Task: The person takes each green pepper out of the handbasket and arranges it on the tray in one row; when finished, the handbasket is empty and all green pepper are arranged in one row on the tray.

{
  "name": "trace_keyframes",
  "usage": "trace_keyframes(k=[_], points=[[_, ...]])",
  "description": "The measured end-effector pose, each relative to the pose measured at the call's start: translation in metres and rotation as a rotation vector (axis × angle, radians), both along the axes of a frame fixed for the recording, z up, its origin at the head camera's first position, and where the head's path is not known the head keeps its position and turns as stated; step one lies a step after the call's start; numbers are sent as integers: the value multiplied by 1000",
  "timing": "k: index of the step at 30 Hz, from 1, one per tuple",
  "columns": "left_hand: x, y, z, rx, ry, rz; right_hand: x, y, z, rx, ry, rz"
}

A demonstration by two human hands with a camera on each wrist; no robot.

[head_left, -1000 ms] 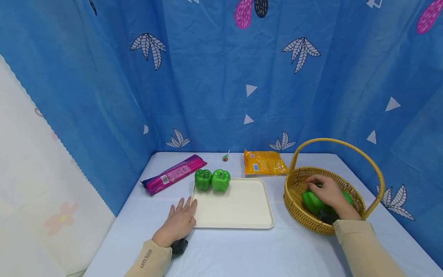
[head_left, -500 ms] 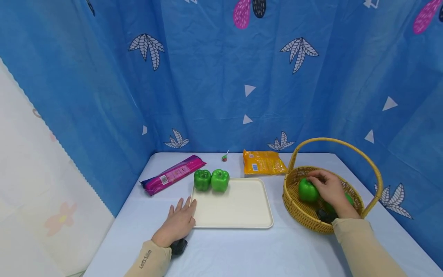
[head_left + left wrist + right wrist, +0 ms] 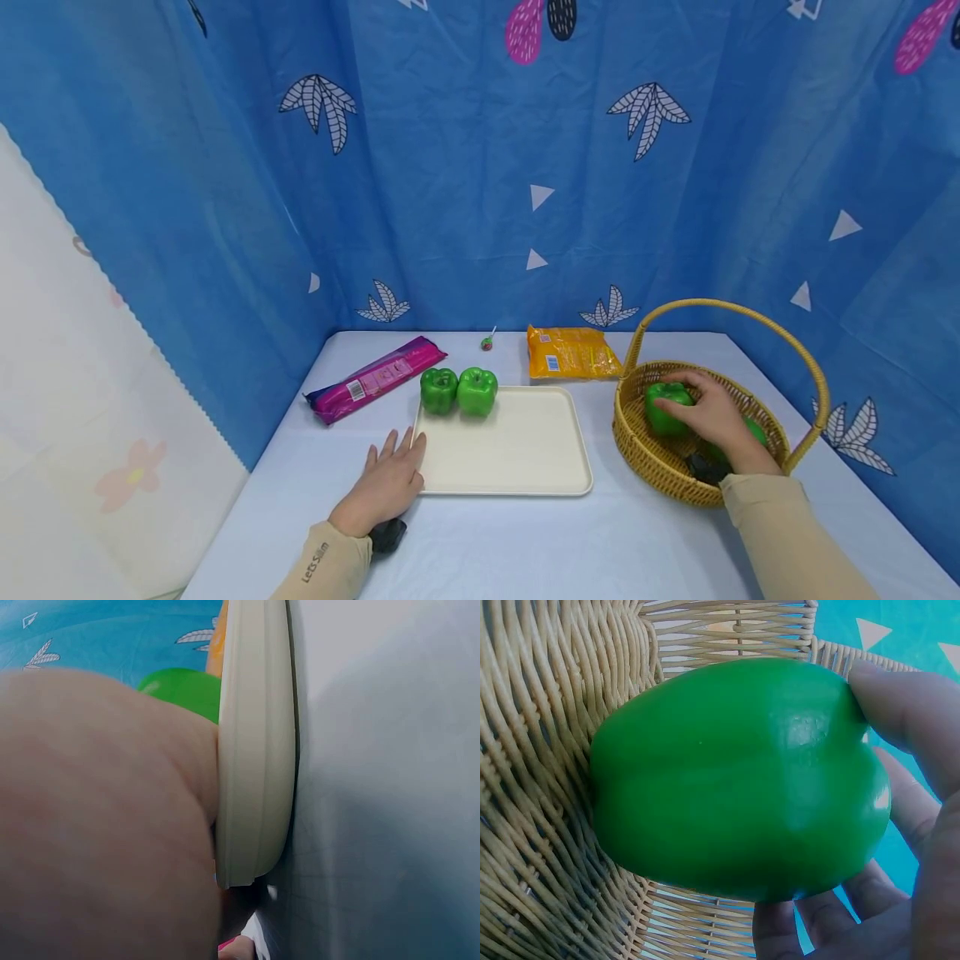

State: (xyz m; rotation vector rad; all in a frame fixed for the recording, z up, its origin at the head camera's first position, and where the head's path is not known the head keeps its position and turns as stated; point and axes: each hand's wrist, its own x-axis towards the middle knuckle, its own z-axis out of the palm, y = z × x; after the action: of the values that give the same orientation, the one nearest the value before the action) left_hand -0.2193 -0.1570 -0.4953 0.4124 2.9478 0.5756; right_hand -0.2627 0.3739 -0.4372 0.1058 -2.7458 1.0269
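In the head view my left hand point(image 3: 384, 485) lies with straight, spread fingers along the left edge of a cream tray point(image 3: 517, 450). The left wrist view has the tray's rim point(image 3: 259, 765) close beside this hand. Over on the right, my right hand point(image 3: 712, 412) reaches into a wicker basket point(image 3: 637, 454), its thumb and fingers curved round the top of a green bell pepper point(image 3: 660, 423). The right wrist view shows that pepper point(image 3: 735, 780) upright inside the woven wall, thumb at one side and fingers at the other. Another green pepper point(image 3: 756, 430) is partly hidden beneath my wrist.
Two green bell peppers point(image 3: 477, 392) stand side by side at the tray's back left corner. Behind lie a pink-purple packet point(image 3: 378, 379), a small lollipop point(image 3: 487, 342) and an orange bag point(image 3: 570, 352). The basket's tall handle point(image 3: 787, 333) arches over its right side.
My right hand turned the pepper upright inside the basket, bringing it to the basket's left part; its thumb and fingers have since spread wider around the top. The left hand stays still.
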Motion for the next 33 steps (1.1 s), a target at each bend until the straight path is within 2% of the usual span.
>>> trace_keyframes(k=[4,17,27,33], points=[[0,-1,0,4,4,-2,0,-1,0,-11,-29,2],[-1,0,1,-7,-12,0,1,-2,2,33,-9,7],[-2,-1,2,-11,-10,9,0,-5,4,11,122,-41],[0,-1,0,-6,-9,6,2,-5,8,-18,155,-51]])
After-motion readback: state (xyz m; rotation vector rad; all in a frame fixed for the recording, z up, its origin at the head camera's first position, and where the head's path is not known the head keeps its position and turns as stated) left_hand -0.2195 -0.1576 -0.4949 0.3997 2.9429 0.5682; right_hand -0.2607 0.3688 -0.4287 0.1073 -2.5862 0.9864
